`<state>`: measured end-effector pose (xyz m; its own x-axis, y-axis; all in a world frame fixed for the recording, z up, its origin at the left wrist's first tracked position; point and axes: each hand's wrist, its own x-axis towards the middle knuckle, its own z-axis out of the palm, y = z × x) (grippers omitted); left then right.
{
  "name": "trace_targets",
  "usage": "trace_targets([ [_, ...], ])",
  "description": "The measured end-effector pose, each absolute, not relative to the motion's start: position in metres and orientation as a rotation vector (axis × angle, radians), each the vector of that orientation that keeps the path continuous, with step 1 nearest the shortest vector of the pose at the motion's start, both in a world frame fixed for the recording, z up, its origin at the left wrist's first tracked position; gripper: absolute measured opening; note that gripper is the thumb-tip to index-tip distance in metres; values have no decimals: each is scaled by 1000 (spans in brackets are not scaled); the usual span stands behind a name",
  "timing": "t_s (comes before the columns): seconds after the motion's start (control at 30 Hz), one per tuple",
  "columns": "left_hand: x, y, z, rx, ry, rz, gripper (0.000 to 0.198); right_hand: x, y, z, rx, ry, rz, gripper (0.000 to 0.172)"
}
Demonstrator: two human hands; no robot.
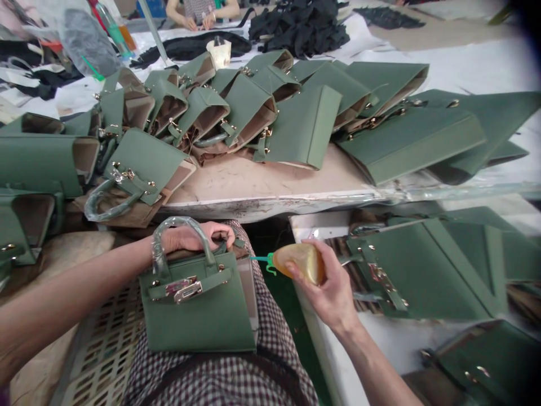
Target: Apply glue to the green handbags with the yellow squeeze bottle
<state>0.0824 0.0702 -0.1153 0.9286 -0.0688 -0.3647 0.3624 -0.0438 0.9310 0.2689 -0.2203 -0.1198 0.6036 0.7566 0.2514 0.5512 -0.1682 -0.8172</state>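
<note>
Green leather-look handbag with shiny metal hardware [198, 327] stood on the lap, against a dark-and-white checked cloth garment [276, 338]. The bare left hand [195, 237] lay behind the bag's plastic-wrapped loop handle [159, 256], fingers curled and apparently gripping the upper edge; the exact pinch was partly hidden. The bare right hand [332, 290] grasped a rounded translucent amber bottle [296, 260], laid sideways, its thin green nozzle [259, 258] directed at the bag's upper corner; contact of the tip could not be confirmed. Sound practice, as judged, called for holding that edge taut, bracing the bottle wrist, squeezing lightly and evenly, and keeping the tip clear of the smooth green face
</note>
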Motion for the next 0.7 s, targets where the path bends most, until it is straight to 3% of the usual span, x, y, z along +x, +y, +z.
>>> trace_targets([
  [0.7, 75, 73, -137, 1560, 205, -350, 26, 260, -263, -119, -1928, -1110, 652, 44],
])
